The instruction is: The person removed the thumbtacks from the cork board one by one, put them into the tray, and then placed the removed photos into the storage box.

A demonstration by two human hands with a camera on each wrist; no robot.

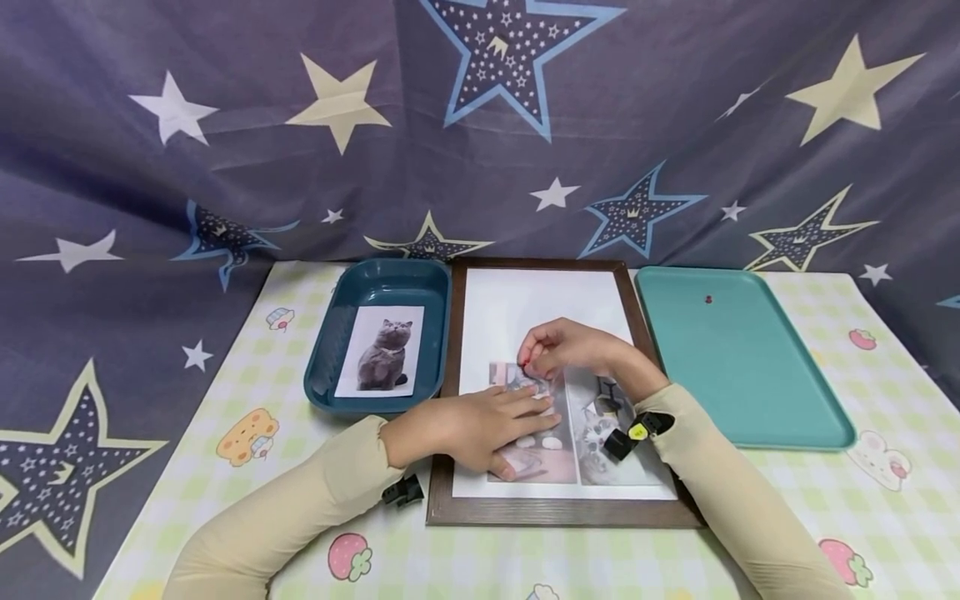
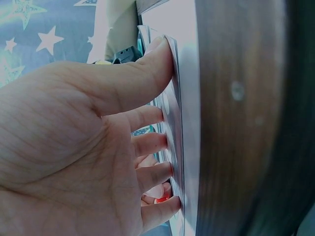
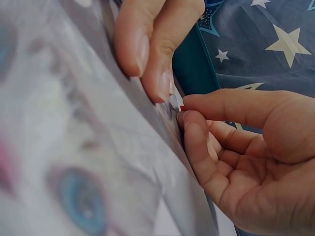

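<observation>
A brown-framed board [image 1: 566, 512] with a white surface [image 1: 543, 296] lies in the middle of the table. Two cat photos are side by side on its lower half, a left photo [image 1: 557, 467] and a right photo [image 1: 600, 467]. My left hand [image 1: 480, 429] lies on the left photo, fingers spread and fairly straight, fingertips pressing its surface. At that photo's top edge my right hand [image 1: 573, 348] pinches a small red pushpin [image 3: 182, 107] between thumb and fingers. Most of the pin is hidden by the fingertips. The right forearm partly covers the right photo.
A dark blue basin [image 1: 318, 375] stands left of the board, holding a grey cat photo [image 1: 384, 354]. To the right is a flat teal tray [image 1: 750, 375] with another small red pin [image 1: 708, 299]. A star-patterned curtain [image 1: 495, 183] hangs behind the table.
</observation>
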